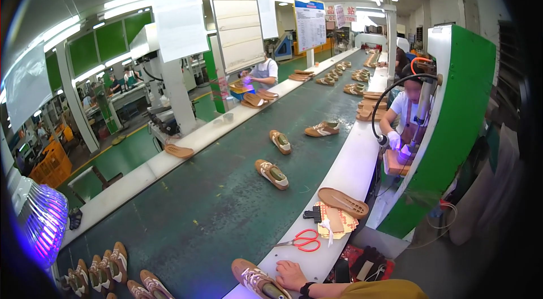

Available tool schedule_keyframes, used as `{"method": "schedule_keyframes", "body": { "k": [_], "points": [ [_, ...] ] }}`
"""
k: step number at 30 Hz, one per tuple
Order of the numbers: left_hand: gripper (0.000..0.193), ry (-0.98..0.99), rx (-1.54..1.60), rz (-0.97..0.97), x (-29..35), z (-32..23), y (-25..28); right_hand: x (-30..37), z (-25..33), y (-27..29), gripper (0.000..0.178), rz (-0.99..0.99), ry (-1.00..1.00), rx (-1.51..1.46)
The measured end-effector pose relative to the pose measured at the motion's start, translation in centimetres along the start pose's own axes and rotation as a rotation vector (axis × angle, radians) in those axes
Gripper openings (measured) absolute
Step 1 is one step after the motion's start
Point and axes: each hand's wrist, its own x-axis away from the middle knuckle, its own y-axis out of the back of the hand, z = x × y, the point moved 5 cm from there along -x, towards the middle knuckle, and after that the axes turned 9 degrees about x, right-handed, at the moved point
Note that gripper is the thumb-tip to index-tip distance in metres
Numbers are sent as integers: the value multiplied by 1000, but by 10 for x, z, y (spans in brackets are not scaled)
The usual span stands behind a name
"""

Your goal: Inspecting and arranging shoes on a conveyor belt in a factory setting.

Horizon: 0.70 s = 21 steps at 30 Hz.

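Observation:
My right hand [291, 275] rests on the white ledge [345, 174] beside the belt, with a dark band on its wrist and a mustard sleeve behind it. Its fingers lie slightly bent on the ledge, with nothing visible in them. Just left of the fingertips is a tan and brown lace-up sneaker [253, 277], partly cut off by the lower edge. Red-handled scissors [305, 241] lie a little beyond the hand. Farther along are a black clip [311, 215], a stack of patterned paper pieces [338, 222] and a brown shoe sole [343, 202]. My left hand is outside the picture.
The green conveyor belt [192, 208] carries sneakers [272, 173], several of them at the lower left [102, 271]. A purple-lit lamp [44, 222] stands at the left. A green machine housing [441, 129] rises at the right, where a gloved co-worker [404, 109] handles a sole.

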Motion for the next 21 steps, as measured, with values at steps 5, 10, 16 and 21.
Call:
{"method": "schedule_keyframes", "body": {
  "k": [5, 10, 16, 21],
  "points": [
    [37, -7, 18, 14, 0, 1, -2, 4, -2, 1, 27, -26, -30, 26],
    [36, -57, -14, -31, 2, 1, 1, 3, -1, 3, 24, -53, -42, 19],
    [34, -89, -58, -155, -1, 5, -13, 1, -1, 2, 19, -89, -47, -13],
    [32, -116, -63, -209, 0, 9, -22, 2, -3, -2, 20, -63, -45, -16]
  ]
}}
